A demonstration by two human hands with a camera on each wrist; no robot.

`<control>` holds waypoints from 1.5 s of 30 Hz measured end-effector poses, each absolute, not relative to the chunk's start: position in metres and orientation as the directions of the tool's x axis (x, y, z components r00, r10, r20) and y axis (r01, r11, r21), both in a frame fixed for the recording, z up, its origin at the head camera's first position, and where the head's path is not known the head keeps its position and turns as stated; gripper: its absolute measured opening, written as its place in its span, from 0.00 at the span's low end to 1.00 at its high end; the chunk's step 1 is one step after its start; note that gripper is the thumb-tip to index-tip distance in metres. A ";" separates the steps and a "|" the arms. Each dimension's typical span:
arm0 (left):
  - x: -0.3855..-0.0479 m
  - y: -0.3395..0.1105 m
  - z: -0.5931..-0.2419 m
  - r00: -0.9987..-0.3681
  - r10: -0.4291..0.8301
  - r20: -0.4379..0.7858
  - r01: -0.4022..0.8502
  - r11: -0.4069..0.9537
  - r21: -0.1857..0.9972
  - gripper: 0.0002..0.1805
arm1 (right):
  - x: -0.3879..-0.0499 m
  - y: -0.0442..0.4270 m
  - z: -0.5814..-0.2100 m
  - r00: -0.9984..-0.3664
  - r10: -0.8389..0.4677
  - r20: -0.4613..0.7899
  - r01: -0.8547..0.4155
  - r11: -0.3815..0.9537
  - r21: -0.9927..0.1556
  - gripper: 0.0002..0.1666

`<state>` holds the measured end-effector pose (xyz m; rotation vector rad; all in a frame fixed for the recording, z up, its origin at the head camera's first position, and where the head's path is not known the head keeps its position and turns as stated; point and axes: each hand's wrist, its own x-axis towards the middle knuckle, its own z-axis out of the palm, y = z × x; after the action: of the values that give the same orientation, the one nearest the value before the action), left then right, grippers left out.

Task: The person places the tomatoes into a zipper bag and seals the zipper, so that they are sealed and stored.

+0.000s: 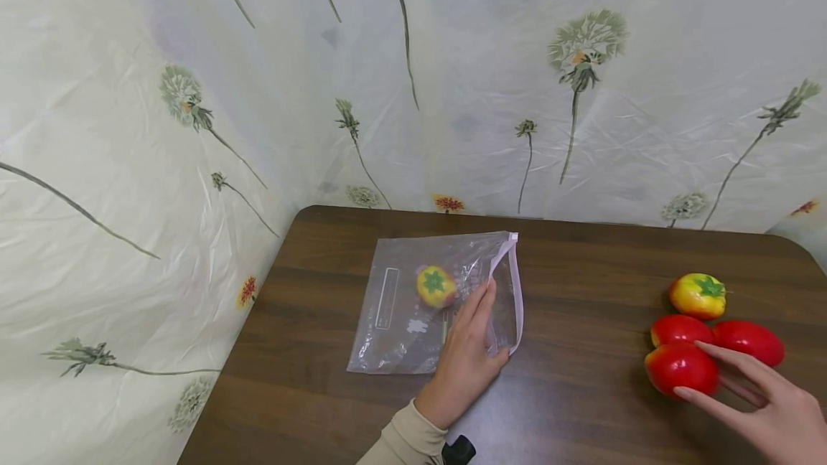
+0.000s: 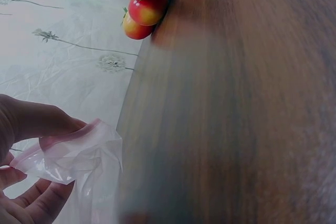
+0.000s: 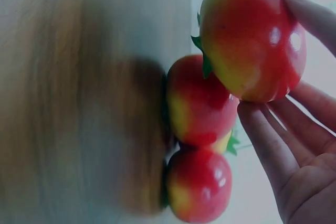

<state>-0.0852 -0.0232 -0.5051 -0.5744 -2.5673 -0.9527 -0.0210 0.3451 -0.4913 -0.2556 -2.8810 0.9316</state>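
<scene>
A clear zip bag with a pinkish-purple closure strip lies on the table. Inside it is one yellow-red fruit with a green leafy cap. My left hand is at the bag's mouth; in the left wrist view its thumb and fingers hold the bag edge. On the right, my right hand pinches a red-and-yellow fruit between thumb and fingers, held above the table in the right wrist view. Behind it are two more red fruits and a yellow-red one, its green cap showing.
The dark brown wooden table has rounded far corners. A pale cloth or sheet printed with dandelions hangs behind it and along the left side. Bare tabletop lies between the bag and the fruits.
</scene>
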 end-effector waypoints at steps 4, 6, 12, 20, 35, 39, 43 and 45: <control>-0.085 -0.024 -0.505 -0.859 0.250 0.447 0.482 0.691 0.539 0.60 | -0.023 0.340 -0.489 -0.986 0.148 0.076 0.074 0.800 -0.596 0.47; -0.085 -0.024 -0.505 -0.859 0.250 0.447 0.482 0.690 0.540 0.60 | -0.025 0.338 -0.487 -0.989 0.124 0.077 0.055 0.803 -0.594 0.46; -0.085 -0.024 -0.505 -0.861 0.251 0.443 0.479 0.691 0.541 0.61 | -0.034 0.329 -0.481 -0.993 0.052 0.109 -0.027 0.784 -0.620 0.45; -0.086 -0.025 -0.504 -0.873 0.246 0.422 0.465 0.685 0.562 0.60 | -0.045 0.312 -0.474 -0.985 -0.025 0.172 -0.136 0.725 -0.675 0.43; -0.086 -0.025 -0.504 -0.884 0.238 0.402 0.447 0.682 0.579 0.60 | -0.067 0.289 -0.461 -0.973 -0.134 0.187 -0.227 0.688 -0.689 0.41; -0.086 -0.025 -0.504 -0.881 0.239 0.408 0.451 0.684 0.573 0.61 | -0.072 0.283 -0.462 -0.968 -0.146 0.206 -0.251 0.649 -0.718 0.41; -0.086 -0.025 -0.504 -0.881 0.238 0.410 0.451 0.685 0.572 0.60 | -0.077 0.274 -0.463 -0.960 -0.169 0.222 -0.279 0.602 -0.748 0.42; -0.086 -0.025 -0.503 -0.883 0.236 0.405 0.447 0.686 0.574 0.60 | -0.080 0.270 -0.463 -0.955 -0.186 0.232 -0.297 0.583 -0.756 0.42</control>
<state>-0.0857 -0.0251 -0.5034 -0.5417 -2.6002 -0.9997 -0.0795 0.2699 -0.4630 0.4108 -2.6795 1.3166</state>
